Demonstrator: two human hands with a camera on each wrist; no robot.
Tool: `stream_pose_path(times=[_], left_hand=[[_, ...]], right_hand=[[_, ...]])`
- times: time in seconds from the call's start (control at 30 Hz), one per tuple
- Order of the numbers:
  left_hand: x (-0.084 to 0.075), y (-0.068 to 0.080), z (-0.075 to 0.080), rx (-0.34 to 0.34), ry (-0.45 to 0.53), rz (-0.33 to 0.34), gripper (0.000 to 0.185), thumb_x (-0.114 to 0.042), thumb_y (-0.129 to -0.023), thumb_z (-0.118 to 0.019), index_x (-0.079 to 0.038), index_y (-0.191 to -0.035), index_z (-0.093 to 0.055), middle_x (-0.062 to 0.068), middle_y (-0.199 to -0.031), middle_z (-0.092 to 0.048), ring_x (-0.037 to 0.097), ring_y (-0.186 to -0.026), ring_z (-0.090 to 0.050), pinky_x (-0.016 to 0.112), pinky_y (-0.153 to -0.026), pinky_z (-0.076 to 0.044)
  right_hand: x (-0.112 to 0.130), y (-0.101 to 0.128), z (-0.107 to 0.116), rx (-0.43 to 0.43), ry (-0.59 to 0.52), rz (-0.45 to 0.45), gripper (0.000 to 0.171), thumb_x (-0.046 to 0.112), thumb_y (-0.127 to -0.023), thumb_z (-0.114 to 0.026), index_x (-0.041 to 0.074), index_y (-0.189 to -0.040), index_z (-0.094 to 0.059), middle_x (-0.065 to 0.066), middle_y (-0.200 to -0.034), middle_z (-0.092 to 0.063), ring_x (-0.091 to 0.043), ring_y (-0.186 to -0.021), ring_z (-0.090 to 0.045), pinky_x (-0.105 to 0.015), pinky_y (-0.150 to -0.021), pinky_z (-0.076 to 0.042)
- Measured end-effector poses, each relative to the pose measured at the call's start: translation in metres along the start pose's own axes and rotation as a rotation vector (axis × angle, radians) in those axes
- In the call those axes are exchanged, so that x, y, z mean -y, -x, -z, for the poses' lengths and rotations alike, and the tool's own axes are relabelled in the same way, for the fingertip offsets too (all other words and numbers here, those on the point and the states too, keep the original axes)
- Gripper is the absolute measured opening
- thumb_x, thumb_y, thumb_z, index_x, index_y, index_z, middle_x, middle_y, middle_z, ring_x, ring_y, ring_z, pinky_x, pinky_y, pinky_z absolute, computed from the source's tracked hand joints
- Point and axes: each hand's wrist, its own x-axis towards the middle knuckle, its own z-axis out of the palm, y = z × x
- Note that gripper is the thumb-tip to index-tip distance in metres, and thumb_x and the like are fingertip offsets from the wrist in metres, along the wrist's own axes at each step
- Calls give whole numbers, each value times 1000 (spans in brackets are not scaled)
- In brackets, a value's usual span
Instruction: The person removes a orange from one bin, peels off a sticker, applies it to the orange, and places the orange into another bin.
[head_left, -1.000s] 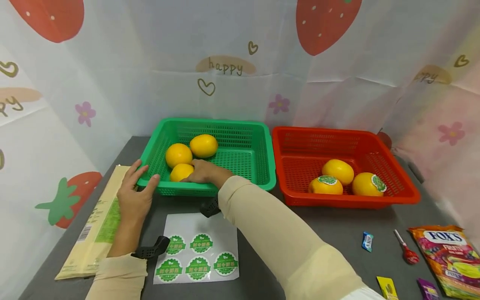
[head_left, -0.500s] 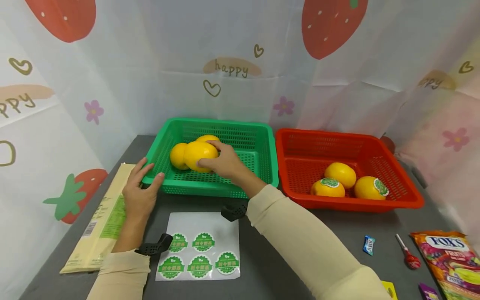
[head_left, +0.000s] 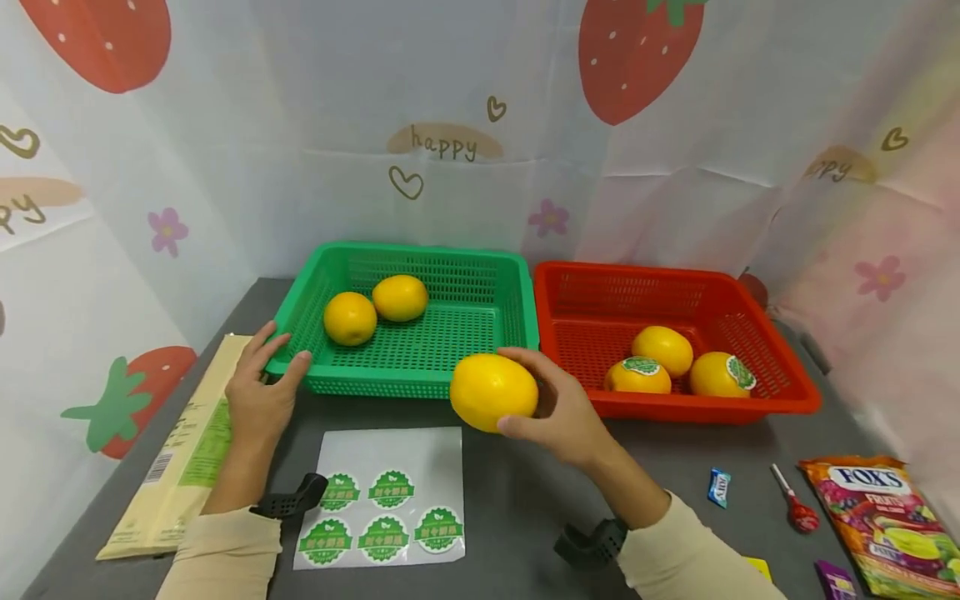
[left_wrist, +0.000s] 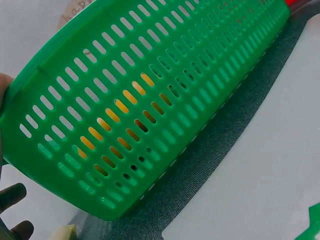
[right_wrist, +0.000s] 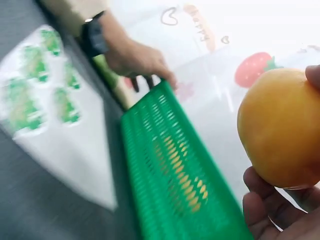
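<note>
My right hand [head_left: 558, 408] holds a yellow-orange orange [head_left: 494, 392] between thumb and fingers, in front of the green basket's right end. No sticker shows on the visible side of this fruit. My left hand [head_left: 262, 387] rests its fingertips at the front left corner of the green basket [head_left: 382, 381]. Two more oranges, one round [head_left: 350, 318] and one longer [head_left: 401, 297], lie inside at the left. In the right wrist view the held orange [right_wrist: 280, 127] fills the right side. The left wrist view shows mostly the basket's slotted wall [left_wrist: 150, 110].
Beside the green basket stands a red basket [head_left: 577, 407] with three oranges, two bearing visible green stickers. A sticker sheet [head_left: 390, 450] lies in front. A yellow packet [head_left: 172, 467] lies left; a FOX'S bag [head_left: 885, 525], a lollipop [head_left: 802, 512] and small sweets lie right.
My right hand has lifted an orange out of the green basket and brought it right and towards me, over the basket's front edge. The left hand stays at the corner.
</note>
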Motion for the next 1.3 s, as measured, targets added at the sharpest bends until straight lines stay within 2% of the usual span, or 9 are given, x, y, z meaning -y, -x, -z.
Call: stream_pose_path(times=[0.23, 0.43, 0.57, 0.7, 0.77, 0.87, 1.0, 1.17, 1.3], left_hand=[[2, 2, 1, -5, -16, 17, 36, -14, -87, -73, 2, -119, -66, 2, -141, -49, 15, -133, -38, 17, -94, -33], [-2, -2, 6, -6, -54, -8, 40, -13, -84, -74, 4, -120, -65, 9, -140, -50, 26, -133, -38, 39, -103, -31], [-19, -7, 5, -93, -85, -185, 44, -10, -80, -74, 6, -120, -63, 17, -132, -55, 36, -126, -42, 49, -104, -26], [-57, -4, -2, -179, -24, -414, 35, -11, -80, -70, 9, -109, -67, 22, -114, -63, 40, -110, -52, 40, -97, -36], [-75, 4, -7, -152, 24, -499, 32, -13, -80, -67, 10, -103, -69, 23, -104, -66, 41, -100, -55, 32, -94, -38], [-86, 23, -15, -12, 49, -568, 29, -13, -79, -66, 8, -99, -70, 21, -96, -67, 39, -92, -57, 23, -91, -39], [-75, 56, -18, 188, -3, -511, 26, -4, -76, -71, 2, -101, -71, 11, -97, -68, 28, -92, -58, 19, -86, -39], [-50, 94, -18, 294, -41, -344, 28, 4, -72, -76, -4, -99, -73, 1, -95, -68, 18, -87, -58, 21, -75, -42], [-39, 106, -22, 384, -47, -237, 26, 2, -76, -75, -7, -101, -73, -4, -98, -67, 16, -88, -59, 21, -73, -44]], right_hand=[[-22, 56, 24, -42, 114, -88, 63, 10, -79, -76, 5, -133, -44, -13, -127, -53, -31, -102, -56, -37, -89, -48], [-41, 74, 35, -65, 218, -187, 65, 13, -77, -79, 7, -134, -48, -9, -128, -53, -28, -103, -56, -36, -90, -47], [-55, 83, 40, -91, 242, -222, 65, 14, -78, -79, 6, -134, -49, -9, -128, -54, -27, -104, -55, -38, -90, -46], [-66, 93, 44, -121, 244, -225, 61, 12, -78, -78, 6, -132, -49, -10, -124, -56, -27, -105, -55, -43, -90, -45], [-69, 96, 45, -129, 255, -217, 59, 13, -79, -78, 8, -131, -50, -8, -123, -58, -27, -106, -55, -46, -90, -43], [-73, 99, 46, -139, 277, -207, 57, 16, -81, -77, 10, -132, -52, -3, -123, -59, -25, -107, -54, -51, -92, -40], [-76, 102, 45, -137, 301, -206, 58, 20, -84, -76, 11, -136, -51, 2, -128, -56, -23, -111, -51, -55, -96, -34], [-77, 102, 44, -88, 334, -187, 60, 25, -86, -74, 13, -140, -49, 4, -127, -52, -23, -109, -50, -54, -94, -35], [-77, 100, 46, -86, 344, -153, 61, 25, -86, -74, 14, -140, -49, 5, -127, -53, -22, -109, -51, -54, -93, -36]])
